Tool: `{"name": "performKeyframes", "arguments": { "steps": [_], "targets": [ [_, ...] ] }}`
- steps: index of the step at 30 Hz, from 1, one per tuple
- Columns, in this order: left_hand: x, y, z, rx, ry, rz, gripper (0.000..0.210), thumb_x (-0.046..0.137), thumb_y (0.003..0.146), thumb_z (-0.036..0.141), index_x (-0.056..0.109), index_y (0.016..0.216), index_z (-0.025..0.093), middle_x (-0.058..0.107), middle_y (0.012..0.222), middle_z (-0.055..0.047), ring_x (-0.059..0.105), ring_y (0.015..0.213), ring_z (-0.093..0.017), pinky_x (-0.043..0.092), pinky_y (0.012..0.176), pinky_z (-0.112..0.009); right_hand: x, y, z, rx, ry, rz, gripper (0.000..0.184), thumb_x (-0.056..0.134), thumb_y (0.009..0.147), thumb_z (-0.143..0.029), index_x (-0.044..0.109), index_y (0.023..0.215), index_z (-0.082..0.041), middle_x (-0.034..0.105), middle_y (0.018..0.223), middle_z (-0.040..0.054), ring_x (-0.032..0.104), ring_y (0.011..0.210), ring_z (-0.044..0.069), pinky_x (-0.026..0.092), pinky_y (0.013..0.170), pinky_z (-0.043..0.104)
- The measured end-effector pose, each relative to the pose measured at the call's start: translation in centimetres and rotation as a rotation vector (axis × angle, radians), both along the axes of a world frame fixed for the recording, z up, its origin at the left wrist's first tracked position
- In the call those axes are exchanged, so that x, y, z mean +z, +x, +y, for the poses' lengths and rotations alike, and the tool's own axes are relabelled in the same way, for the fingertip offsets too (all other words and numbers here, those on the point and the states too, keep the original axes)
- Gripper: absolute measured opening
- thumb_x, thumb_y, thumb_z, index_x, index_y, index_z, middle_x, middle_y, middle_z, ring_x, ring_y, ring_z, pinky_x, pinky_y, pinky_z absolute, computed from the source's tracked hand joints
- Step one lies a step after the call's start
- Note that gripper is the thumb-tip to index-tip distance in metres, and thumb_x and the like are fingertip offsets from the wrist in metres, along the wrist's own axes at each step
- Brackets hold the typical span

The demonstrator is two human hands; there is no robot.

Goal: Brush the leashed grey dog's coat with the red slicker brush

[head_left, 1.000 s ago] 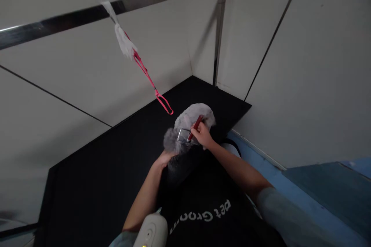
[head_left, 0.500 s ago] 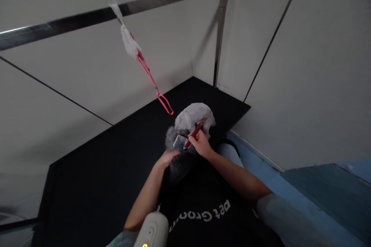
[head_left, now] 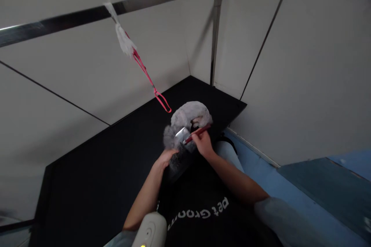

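The right hand's [head_left: 203,143] fingers close around the brush [head_left: 199,131], its red handle pointing to two o'clock, its silver head lying to ten o'clock of the hand, over grey fur. The left hand [head_left: 165,158] is between eight and nine o'clock of the right, its thumb on the fur; the other fingers are hidden, so I cannot tell how tightly they grip. The animal [head_left: 189,111] lies just beyond both hands, near the two o'clock edge of the black desk [head_left: 101,162], its pale back toward twelve. At six o'clock is the black apron [head_left: 199,185] with white lettering; beside it, toward seven, a pale device [head_left: 150,231]. Near the animal, at ten o'clock, hangs the pink leash [head_left: 144,68], tied with white cloth [head_left: 124,40] to the metal rail [head_left: 87,15]. The blue floor [head_left: 261,148] shows toward four.
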State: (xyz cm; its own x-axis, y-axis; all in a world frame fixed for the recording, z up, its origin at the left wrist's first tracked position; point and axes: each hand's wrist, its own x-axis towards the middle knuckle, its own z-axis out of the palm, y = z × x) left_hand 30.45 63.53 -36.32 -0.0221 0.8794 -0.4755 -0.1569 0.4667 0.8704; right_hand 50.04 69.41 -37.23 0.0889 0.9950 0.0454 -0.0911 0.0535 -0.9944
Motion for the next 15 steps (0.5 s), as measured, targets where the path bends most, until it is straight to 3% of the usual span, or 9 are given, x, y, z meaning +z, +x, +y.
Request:
{"name": "performKeyframes", "arguments": {
  "steps": [2,5,10,13,15],
  "targets": [
    [0.0,-0.1,0.1,-0.023,-0.019,-0.043,0.068,0.081,0.061,0.017,0.066,0.127,0.02,0.077,0.12,-0.012,0.067,0.122,-0.038,0.046,0.112,-0.052,0.0,0.0,0.0,0.028,-0.043,0.004,0.025,0.065,0.076,-0.043,0.053,0.087,-0.024,0.067,0.078,0.0015,0.066,0.075,0.021,0.056,0.072,0.035],
    [0.0,-0.3,0.2,-0.008,-0.018,-0.049,0.068,0.081,0.06,0.015,0.066,0.126,0.019,0.075,0.123,-0.013,0.065,0.125,-0.038,0.044,0.114,-0.052,-0.2,0.0,0.1,-0.151,-0.048,0.02,0.026,0.062,0.078,-0.044,0.052,0.09,-0.024,0.068,0.082,0.0029,0.067,0.08,0.021,0.056,0.077,0.036],
    [-0.2,-0.3,0.2,-0.025,-0.072,-0.045,0.062,0.08,0.06,0.017,0.067,0.12,0.015,0.078,0.112,-0.012,0.065,0.123,-0.041,0.047,0.111,-0.052,-0.8,-0.3,0.4,0.001,-0.051,0.03,0.029,0.064,0.074,-0.045,0.053,0.09,-0.024,0.068,0.082,0.0027,0.067,0.077,0.021,0.056,0.074,0.036],
    [-0.1,-0.2,0.1,0.006,-0.016,-0.038,0.071,0.082,0.057,0.015,0.065,0.126,0.018,0.077,0.119,-0.012,0.065,0.125,-0.037,0.046,0.113,-0.05,-1.0,-0.1,0.6,-0.152,-0.049,0.04,0.027,0.063,0.076,-0.045,0.051,0.09,-0.024,0.067,0.083,0.0026,0.067,0.08,0.021,0.056,0.078,0.037],
    [0.0,-0.2,0.0,0.009,-0.027,-0.033,0.073,0.082,0.057,0.014,0.064,0.127,0.02,0.077,0.118,-0.011,0.066,0.123,-0.037,0.048,0.112,-0.051,-1.1,-0.1,0.5,-0.122,-0.015,0.044,0.026,0.063,0.077,-0.044,0.052,0.09,-0.025,0.067,0.083,0.0024,0.067,0.079,0.021,0.056,0.075,0.035]
  ]
}}
